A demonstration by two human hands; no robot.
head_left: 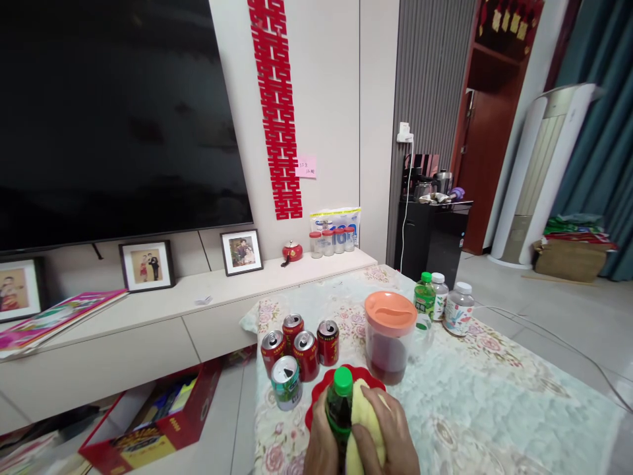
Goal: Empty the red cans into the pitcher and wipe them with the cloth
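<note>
My left hand (318,441) is wrapped round a green-capped plastic bottle (340,402) of dark drink, held upright above the table. A folded pale yellow cloth (364,422) is in my right hand (390,432), pressed against the bottle's right side. Behind the bottle lies a red scalloped plate (316,389), partly hidden by my hands. To the left stand several red drink cans (305,356) and one green and silver can (286,384). Just beyond the plate is a clear pitcher (388,346) with an orange lid, part full of brown liquid.
On the flowered tablecloth (475,396), a green bottle (424,295) and two white-capped bottles (459,310) stand at the back right. The low cabinet (212,290) behind bears photo frames (242,253) and red-lidded jars (327,243). A red box (153,422) sits on the floor at left.
</note>
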